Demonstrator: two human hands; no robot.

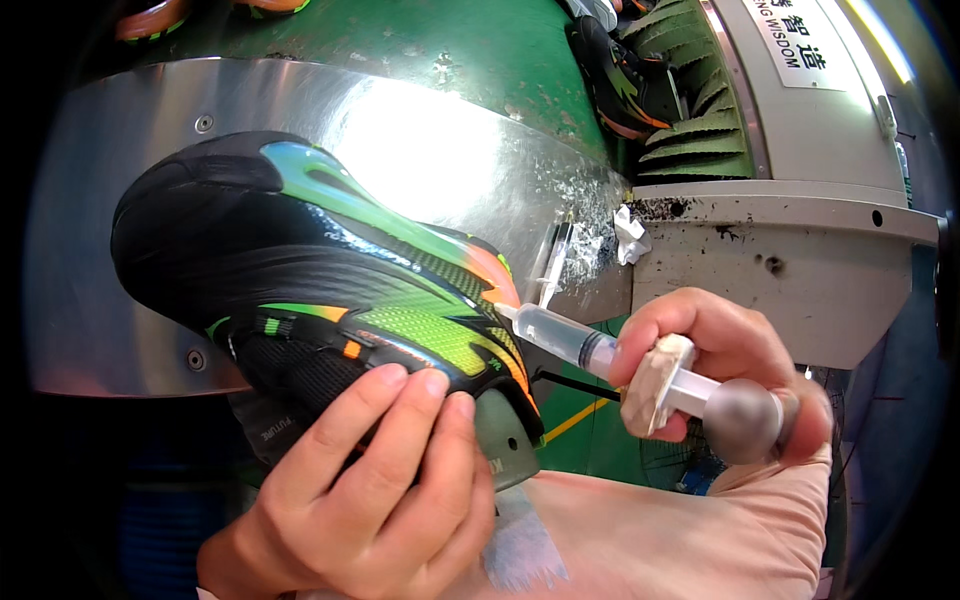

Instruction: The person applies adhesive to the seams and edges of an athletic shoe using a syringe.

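Observation:
A black sports shoe [250, 245] with green, yellow and orange parts is turned on its side, toe to the left. A grey-green shoe last [507, 440] sticks out of its opening. My left hand [375, 500] grips the shoe by the collar, fingers lying on the upper and thumb hidden. In my right hand [735, 350] is a clear plastic syringe [550, 332], with a pale, lumpy wrapping round its finger flange and a rounded plunger end against my palm. The syringe tip meets the shoe near the heel, where upper and sole join; whether it touches I cannot tell.
Behind the shoe runs a shiny metal ledge [120, 330] bordering a green belt [440, 55]. Another shoe [620, 85] lies by the strip curtain [690, 100] of a pale machine [820, 130]. A thin slender tool [555, 265] and crumpled white paper [630, 237] rest beside dried white spots.

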